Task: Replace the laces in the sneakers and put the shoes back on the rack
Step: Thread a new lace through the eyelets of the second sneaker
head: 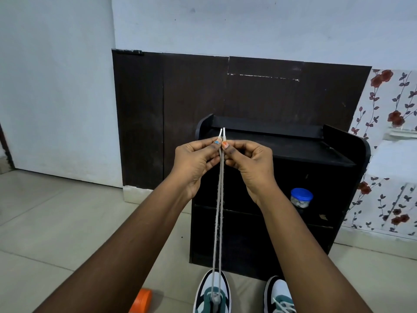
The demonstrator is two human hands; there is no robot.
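Observation:
Two white, black and teal sneakers stand on the floor at the bottom edge. From the left sneaker (213,292) a grey lace (220,211) runs up in two taut strands. My left hand (195,163) pinches one strand just below its white tip. My right hand (250,163) pinches the other strand beside it, both tips held level and side by side. The right sneaker (278,294) carries a white lace and is partly hidden by my right forearm. The black shoe rack (316,168) stands straight ahead, behind my hands.
A jar with a blue lid (301,197) sits on the rack's upper shelf. An orange object (142,300) lies on the tiled floor at the lower left. A dark wood panel and pale wall rise behind the rack; floral wallpaper is to the right.

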